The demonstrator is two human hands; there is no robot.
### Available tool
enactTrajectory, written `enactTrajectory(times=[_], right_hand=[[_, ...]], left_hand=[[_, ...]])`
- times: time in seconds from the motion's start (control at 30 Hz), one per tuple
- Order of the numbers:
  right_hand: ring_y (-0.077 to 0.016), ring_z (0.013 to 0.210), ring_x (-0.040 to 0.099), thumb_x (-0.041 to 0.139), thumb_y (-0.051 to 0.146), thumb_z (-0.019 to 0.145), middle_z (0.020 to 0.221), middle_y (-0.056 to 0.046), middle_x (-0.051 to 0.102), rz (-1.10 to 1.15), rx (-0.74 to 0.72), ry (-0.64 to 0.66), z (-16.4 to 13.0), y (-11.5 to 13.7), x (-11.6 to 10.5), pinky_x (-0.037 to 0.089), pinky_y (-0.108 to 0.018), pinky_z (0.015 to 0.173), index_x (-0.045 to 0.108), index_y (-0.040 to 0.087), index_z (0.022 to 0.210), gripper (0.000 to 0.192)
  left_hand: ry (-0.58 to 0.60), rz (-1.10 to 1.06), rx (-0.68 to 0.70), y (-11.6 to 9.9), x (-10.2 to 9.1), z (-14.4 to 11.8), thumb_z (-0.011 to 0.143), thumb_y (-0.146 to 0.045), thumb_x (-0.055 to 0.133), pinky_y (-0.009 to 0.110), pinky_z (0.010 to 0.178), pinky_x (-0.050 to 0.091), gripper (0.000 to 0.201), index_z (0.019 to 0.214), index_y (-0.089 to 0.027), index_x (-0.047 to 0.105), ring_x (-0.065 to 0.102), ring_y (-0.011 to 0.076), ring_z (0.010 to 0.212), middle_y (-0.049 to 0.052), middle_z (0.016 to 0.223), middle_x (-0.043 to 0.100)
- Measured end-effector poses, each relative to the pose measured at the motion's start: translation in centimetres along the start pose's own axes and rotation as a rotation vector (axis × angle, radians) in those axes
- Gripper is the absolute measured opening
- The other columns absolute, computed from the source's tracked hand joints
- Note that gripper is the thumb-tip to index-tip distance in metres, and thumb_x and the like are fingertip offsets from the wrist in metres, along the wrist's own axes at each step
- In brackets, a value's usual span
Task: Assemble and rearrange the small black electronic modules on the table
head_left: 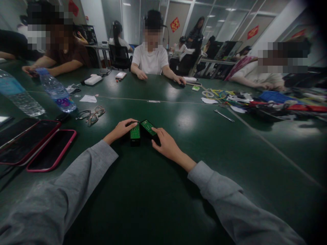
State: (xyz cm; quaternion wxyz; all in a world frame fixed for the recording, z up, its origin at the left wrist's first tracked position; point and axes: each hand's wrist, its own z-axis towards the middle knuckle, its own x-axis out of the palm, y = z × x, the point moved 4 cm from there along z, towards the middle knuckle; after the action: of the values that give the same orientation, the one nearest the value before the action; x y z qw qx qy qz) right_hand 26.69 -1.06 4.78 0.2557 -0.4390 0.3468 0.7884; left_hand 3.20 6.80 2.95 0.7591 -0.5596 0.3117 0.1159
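Two small black cases with green circuit boards showing in their tops are in front of me on the dark green table. My left hand [123, 129] grips the left case [135, 136] from its left side, with fingers along the far edge and the thumb over the board. The right case [147, 126] is turned at an angle, its far end close to the left one. Around its right side my right hand [165, 144] is closed, one finger resting on the board. My fingers hide part of both cases.
To the left are phones with a pink-edged case [52, 151], two water bottles [60, 93] and eyeglasses [95, 115]. A wrench [224, 115] lies to the right, before a heap of cables and tools [270, 102]. Other people sit around the table; a co-worker's hand [179, 80] is opposite.
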Motion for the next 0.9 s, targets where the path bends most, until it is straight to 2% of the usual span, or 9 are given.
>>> enactTrajectory(times=[0.9], right_hand=[[-0.0263,0.11,0.057,0.052,0.035,0.092,0.126,-0.014,0.052,0.032,0.008,0.009,-0.12,-0.59,0.43,0.055,-0.047,0.092,0.036,0.018,0.142,0.055]], left_hand=[[-0.004,0.002,0.008,0.28,0.05,0.03,0.092,-0.052,0.049,0.04,0.097,0.048,0.042,0.119,-0.025,0.066,0.063,0.0231,0.11,0.005,0.12,0.068]])
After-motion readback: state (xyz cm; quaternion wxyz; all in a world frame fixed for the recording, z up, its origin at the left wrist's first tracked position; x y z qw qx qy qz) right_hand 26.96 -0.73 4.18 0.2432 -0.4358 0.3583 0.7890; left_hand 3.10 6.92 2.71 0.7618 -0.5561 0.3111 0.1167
